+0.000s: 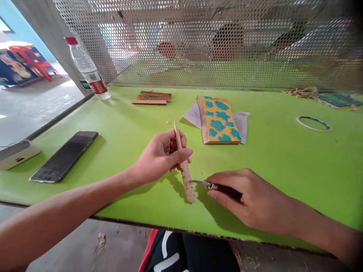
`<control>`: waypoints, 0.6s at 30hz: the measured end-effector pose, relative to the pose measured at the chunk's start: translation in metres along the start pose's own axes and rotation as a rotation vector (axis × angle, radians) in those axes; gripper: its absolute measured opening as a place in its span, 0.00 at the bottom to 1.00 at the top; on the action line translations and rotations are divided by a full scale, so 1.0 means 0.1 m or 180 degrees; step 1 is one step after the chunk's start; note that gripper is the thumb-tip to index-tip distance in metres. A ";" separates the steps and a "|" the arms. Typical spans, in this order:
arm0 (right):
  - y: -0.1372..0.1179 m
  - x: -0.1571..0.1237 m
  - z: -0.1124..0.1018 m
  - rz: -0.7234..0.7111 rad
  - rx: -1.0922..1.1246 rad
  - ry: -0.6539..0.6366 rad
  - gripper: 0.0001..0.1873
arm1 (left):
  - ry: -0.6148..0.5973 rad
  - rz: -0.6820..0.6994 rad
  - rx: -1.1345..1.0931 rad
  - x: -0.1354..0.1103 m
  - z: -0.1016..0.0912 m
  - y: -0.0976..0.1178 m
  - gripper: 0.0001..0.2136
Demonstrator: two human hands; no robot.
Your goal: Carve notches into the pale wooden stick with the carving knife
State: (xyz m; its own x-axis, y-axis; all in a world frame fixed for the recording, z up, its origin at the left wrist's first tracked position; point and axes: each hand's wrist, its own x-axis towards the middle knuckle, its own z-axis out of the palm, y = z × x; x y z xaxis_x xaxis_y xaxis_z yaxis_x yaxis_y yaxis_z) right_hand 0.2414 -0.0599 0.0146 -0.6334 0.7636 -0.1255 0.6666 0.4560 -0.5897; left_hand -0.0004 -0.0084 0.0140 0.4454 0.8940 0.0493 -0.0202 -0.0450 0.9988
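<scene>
A slim pale wooden stick point(185, 177), pointed at its far end and notched along the near part, slants above the green table. My left hand point(163, 153) is closed around its upper middle, thumb across the front. In my right hand point(246, 196) is a carving knife point(227, 190) with a dark handle and a short narrow blade. The blade's tip meets the right edge of the stick, among the notches. My fingers wrap the handle and cover part of it.
A painted yellow-and-turquoise block point(218, 121) rests on paper point(193, 115). Around the green table point(283, 158) are a phone point(65, 156), a white device point(18, 155), a water bottle point(87, 71), wooden strips point(153, 97) and a tape ring point(313, 124). A perforated metal screen point(184, 71) stands behind.
</scene>
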 end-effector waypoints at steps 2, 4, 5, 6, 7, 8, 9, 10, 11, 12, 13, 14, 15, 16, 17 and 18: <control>0.02 0.01 0.03 -0.0061 -0.0032 0.0050 0.13 | 0.0006 0.0006 -0.0007 0.01 0.00 0.00 0.14; 0.05 0.00 0.06 -0.0179 -0.0057 0.0164 0.12 | 0.0011 0.0015 -0.0010 0.02 0.00 0.00 0.14; 0.07 0.00 0.08 -0.0245 -0.0068 0.0244 0.12 | 0.0011 0.0019 -0.0011 0.02 0.00 -0.01 0.14; 0.09 -0.01 0.10 -0.0307 -0.0082 0.0319 0.11 | 0.0010 0.0022 -0.0012 0.02 0.00 -0.01 0.15; 0.10 -0.02 0.11 -0.0363 -0.0108 0.0367 0.11 | 0.0014 0.0015 -0.0011 0.02 0.00 -0.01 0.15; 0.11 -0.02 0.12 -0.0418 -0.0145 0.0375 0.10 | 0.0016 0.0003 -0.0010 0.02 0.00 -0.01 0.15; 0.12 -0.03 0.12 -0.0463 -0.0192 0.0373 0.10 | 0.0020 -0.0011 -0.0007 0.02 0.00 -0.02 0.16; 0.13 -0.03 0.12 -0.0498 -0.0230 0.0371 0.10 | 0.0028 -0.0026 -0.0008 0.02 0.00 -0.02 0.17; 0.13 -0.03 0.11 -0.0515 -0.0255 0.0384 0.10 | 0.0032 -0.0038 -0.0010 0.02 0.00 -0.02 0.17; 0.13 -0.04 0.10 -0.0516 -0.0271 0.0402 0.10 | 0.0034 -0.0044 -0.0016 0.02 0.00 -0.02 0.17; 0.13 -0.04 0.10 -0.0515 -0.0279 0.0427 0.10 | 0.0033 -0.0042 -0.0021 0.02 0.00 -0.02 0.18; 0.13 -0.04 0.10 -0.0500 -0.0289 0.0458 0.10 | 0.0034 -0.0040 -0.0024 0.03 0.00 -0.02 0.18; 0.13 -0.04 0.10 -0.0487 -0.0299 0.0473 0.10 | 0.0036 -0.0041 -0.0027 0.03 0.00 -0.02 0.18; 0.13 -0.04 0.10 -0.0478 -0.0314 0.0472 0.10 | 0.0036 -0.0041 -0.0033 0.03 0.00 -0.02 0.18; 0.13 -0.05 0.11 -0.0467 -0.0329 0.0477 0.10 | 0.0037 -0.0039 -0.0037 0.03 0.00 -0.02 0.18; 0.13 -0.05 0.11 -0.0464 -0.0333 0.0496 0.10 | 0.0037 -0.0039 -0.0041 0.04 0.00 -0.02 0.18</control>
State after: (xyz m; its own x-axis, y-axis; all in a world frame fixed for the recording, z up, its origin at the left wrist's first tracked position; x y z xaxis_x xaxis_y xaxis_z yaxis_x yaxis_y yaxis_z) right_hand 0.2488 -0.0630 -0.0015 -0.6630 0.7439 0.0843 0.6148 0.6052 -0.5056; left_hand 0.0015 -0.0053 0.0122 0.4352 0.8996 0.0369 -0.0263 -0.0283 0.9993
